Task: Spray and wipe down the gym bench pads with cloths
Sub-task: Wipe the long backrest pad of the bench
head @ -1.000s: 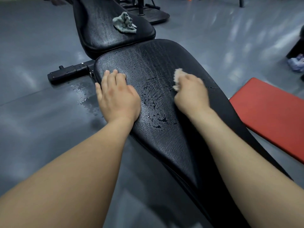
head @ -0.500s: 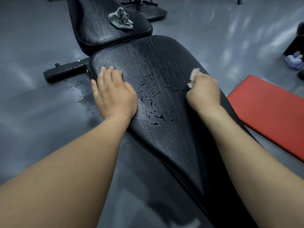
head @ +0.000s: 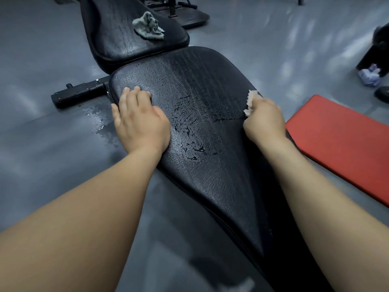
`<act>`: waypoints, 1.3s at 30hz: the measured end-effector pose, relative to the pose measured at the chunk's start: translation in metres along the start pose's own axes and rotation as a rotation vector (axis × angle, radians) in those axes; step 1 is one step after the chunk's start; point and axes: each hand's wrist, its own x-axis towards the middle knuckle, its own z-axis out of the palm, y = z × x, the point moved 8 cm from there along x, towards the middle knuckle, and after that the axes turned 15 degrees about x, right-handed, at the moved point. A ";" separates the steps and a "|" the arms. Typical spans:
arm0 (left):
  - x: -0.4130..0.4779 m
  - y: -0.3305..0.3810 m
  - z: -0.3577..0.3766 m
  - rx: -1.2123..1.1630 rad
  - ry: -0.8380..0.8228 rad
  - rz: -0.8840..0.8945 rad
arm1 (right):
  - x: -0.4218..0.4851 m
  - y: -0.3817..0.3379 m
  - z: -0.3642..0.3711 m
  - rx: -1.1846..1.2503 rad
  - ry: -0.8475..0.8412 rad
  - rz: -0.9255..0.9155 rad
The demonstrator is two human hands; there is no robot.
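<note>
The black near bench pad [head: 202, 81] runs from the bottom right up to the middle, with wet droplets across its centre. My left hand [head: 140, 121] rests flat on the pad's left edge, fingers straight. At the pad's right edge my right hand [head: 266, 123] grips a small pale cloth [head: 251, 103], which sticks out past the knuckles and touches the pad. Beyond, the second black bench pad [head: 117, 39] carries a crumpled grey-green cloth [head: 148, 26].
A red mat [head: 345, 142] lies on the grey floor to the right. Black bench frame tube [head: 80, 93] juts out left, with a puddle [head: 99, 123] beside it. A crumpled pale rag [head: 369, 75] and dark objects sit far right; a machine base [head: 189, 15] stands behind.
My right hand has slid the pale cloth rightward across the near pad, from its middle to its right edge. My left hand stays in place on the left edge.
</note>
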 end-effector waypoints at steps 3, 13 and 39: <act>0.000 0.001 -0.001 -0.001 -0.003 0.003 | -0.022 -0.052 0.021 0.043 -0.041 -0.177; 0.000 0.002 -0.001 0.005 -0.013 0.007 | -0.006 -0.037 0.020 0.067 -0.101 -0.313; -0.001 0.001 -0.002 0.005 0.001 0.004 | -0.042 -0.072 0.027 0.085 -0.025 -0.243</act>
